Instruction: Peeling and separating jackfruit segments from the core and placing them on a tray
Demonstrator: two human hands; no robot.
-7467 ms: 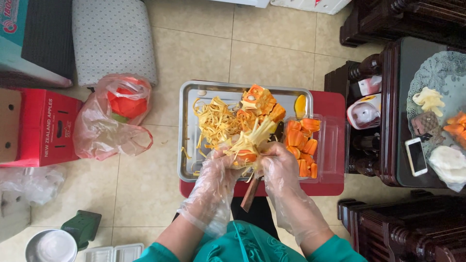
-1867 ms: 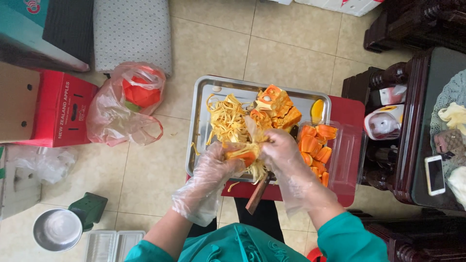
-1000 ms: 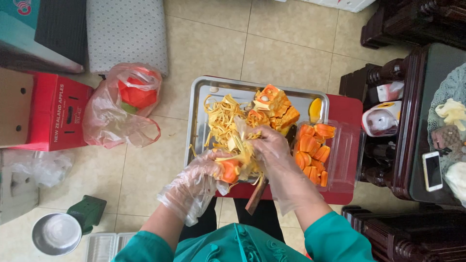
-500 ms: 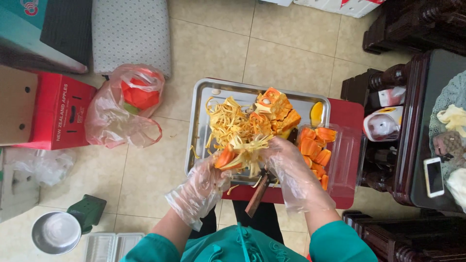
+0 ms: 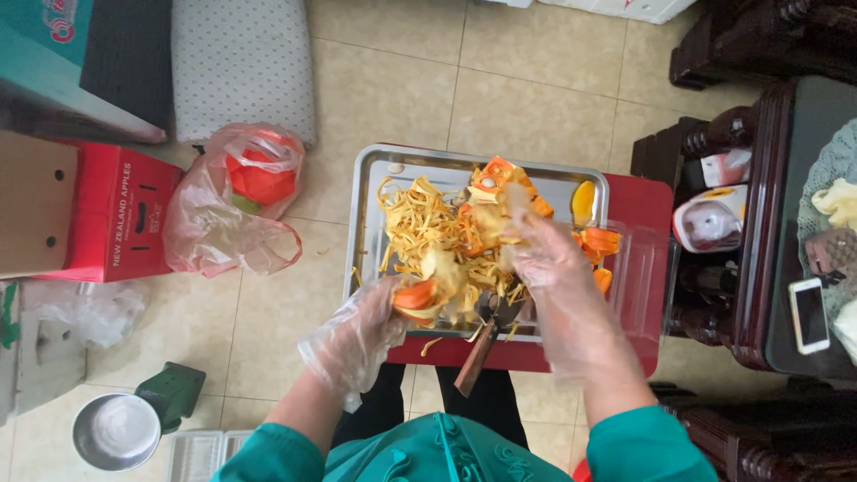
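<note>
My left hand (image 5: 370, 326), in a loose clear plastic glove, grips an orange piece of fruit (image 5: 418, 296) with pale yellow fibres hanging from it, above the near edge of a metal tray (image 5: 375, 178). My gloved right hand (image 5: 540, 259) pulls at the yellow strands (image 5: 424, 219) just right of that piece. Orange fruit pieces (image 5: 500, 174) lie piled at the tray's far side, more (image 5: 600, 241) in a clear container on the right. A wooden-handled knife (image 5: 476, 357) lies at the tray's near edge.
The tray rests on a red stool (image 5: 647, 201). A plastic bag with red contents (image 5: 237, 201) and a red cardboard box (image 5: 116, 214) sit on the tiled floor to the left. A metal bowl (image 5: 116, 431) is at bottom left. Dark wooden furniture with a phone (image 5: 810, 314) stands right.
My left hand has kept hold of the fruit piece, shifting it slightly left. My right hand moved up from the piece, drawing yellow fibres away from it over the tray.
</note>
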